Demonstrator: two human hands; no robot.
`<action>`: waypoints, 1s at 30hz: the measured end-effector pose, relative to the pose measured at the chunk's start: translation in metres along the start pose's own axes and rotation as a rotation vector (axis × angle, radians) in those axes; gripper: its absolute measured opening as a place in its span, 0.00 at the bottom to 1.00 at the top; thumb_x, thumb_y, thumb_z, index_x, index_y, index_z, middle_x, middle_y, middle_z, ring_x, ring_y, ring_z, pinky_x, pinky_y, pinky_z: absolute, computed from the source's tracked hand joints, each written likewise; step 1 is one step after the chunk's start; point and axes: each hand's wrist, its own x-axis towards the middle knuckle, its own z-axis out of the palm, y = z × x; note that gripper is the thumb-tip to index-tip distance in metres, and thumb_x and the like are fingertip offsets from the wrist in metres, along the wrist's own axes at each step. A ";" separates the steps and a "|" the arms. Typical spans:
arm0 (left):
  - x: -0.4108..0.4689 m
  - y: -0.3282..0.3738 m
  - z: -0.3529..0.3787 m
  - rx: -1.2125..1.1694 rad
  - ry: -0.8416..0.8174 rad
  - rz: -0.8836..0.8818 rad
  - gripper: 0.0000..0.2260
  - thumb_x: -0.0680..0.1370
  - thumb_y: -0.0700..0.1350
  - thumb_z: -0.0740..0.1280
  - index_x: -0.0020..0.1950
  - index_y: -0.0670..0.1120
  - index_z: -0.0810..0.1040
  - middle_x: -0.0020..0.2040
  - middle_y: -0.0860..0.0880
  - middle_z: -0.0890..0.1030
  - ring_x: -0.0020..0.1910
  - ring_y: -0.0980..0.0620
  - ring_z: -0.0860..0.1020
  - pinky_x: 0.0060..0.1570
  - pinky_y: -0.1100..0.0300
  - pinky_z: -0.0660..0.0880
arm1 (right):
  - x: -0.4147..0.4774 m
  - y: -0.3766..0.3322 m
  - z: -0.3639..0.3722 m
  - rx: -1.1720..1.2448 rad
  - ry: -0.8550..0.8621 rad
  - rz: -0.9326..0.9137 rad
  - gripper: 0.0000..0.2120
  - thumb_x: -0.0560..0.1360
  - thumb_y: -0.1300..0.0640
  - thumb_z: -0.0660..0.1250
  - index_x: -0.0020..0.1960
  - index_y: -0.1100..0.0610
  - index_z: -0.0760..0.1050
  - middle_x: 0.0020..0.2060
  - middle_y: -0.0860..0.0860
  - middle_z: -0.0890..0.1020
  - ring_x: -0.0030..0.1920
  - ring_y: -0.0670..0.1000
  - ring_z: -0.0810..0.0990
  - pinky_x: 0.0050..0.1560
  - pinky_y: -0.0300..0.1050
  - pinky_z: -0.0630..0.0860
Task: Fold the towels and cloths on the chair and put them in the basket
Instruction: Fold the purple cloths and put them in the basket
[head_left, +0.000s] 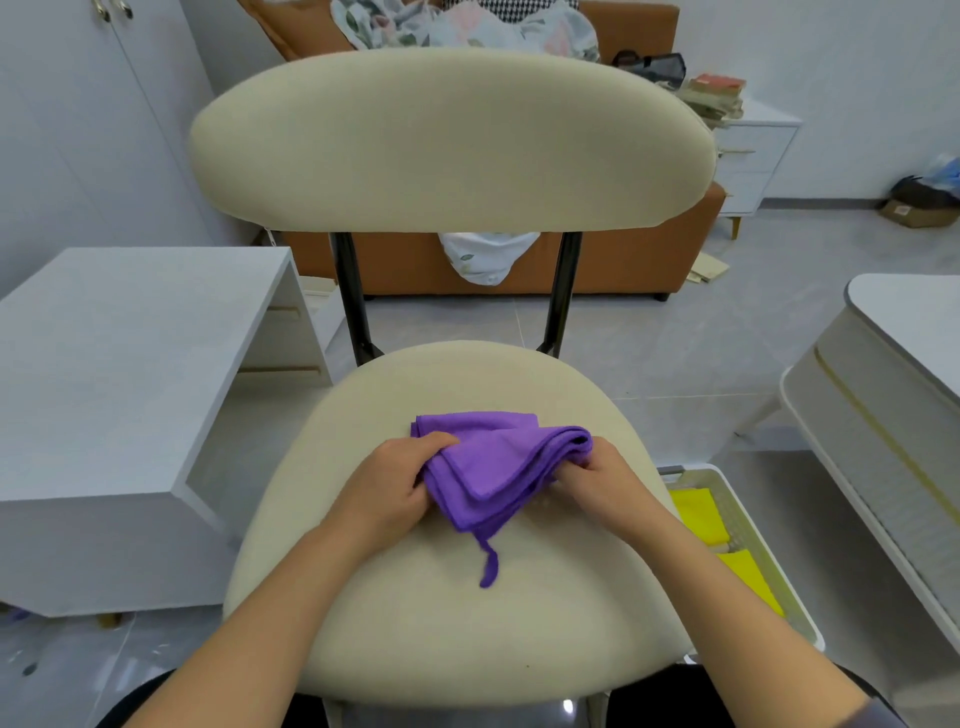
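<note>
**Hands on purple cloth (493, 467) — chair seat, one item**

Left hand (387, 491): one. Fingers curled, thumb laid on top. It pinches the left edge of the purple cloth, with the layers gathered between thumb and fingers.

Right hand (605, 480): one. Fingers curled in and under the rounded right end of the same cloth, gripping it. The fingertips are hidden by the fabric.

Purple cloth: one, folded into several layers. It lies on the middle of the seat, directly between the two hands and touching both. The far part rests flat on the seat, the near corner points toward the person, and a thin purple loop trails from that corner onto the upholstery.

Chair (467, 623): one. Cream padded seat and curved backrest, joined by two black posts.

Basket (701, 475): one, white and slatted. It stands on the floor just beside the seat's right edge, partly hidden by the seat and the right forearm.

Yellow cloths (696, 514): two pieces visible, lying flat inside the basket — apart from the purple cloth.

Surroundings: one white cabinet (119, 374) at left, one white table (893, 332) at right, one orange sofa (623, 260) behind the chair.
</note>
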 end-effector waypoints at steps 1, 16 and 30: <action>-0.003 -0.002 -0.004 -0.133 -0.044 -0.058 0.17 0.72 0.46 0.61 0.56 0.64 0.77 0.52 0.67 0.80 0.53 0.63 0.77 0.53 0.72 0.69 | -0.001 0.001 -0.002 -0.047 -0.049 -0.051 0.06 0.72 0.64 0.63 0.39 0.59 0.77 0.33 0.48 0.78 0.36 0.46 0.70 0.40 0.44 0.68; -0.052 -0.008 -0.035 0.258 -0.156 0.073 0.28 0.73 0.44 0.51 0.74 0.53 0.61 0.73 0.56 0.64 0.73 0.65 0.56 0.72 0.58 0.55 | -0.029 -0.016 0.002 -0.690 -0.246 -0.309 0.14 0.78 0.46 0.62 0.64 0.41 0.73 0.63 0.45 0.77 0.63 0.50 0.74 0.62 0.46 0.64; -0.025 0.020 -0.018 -0.287 0.080 -0.138 0.12 0.72 0.43 0.68 0.54 0.51 0.81 0.51 0.55 0.82 0.52 0.59 0.79 0.52 0.66 0.73 | -0.015 -0.046 -0.002 -0.463 -0.258 -0.018 0.13 0.79 0.42 0.57 0.46 0.48 0.74 0.41 0.49 0.76 0.43 0.51 0.73 0.42 0.42 0.67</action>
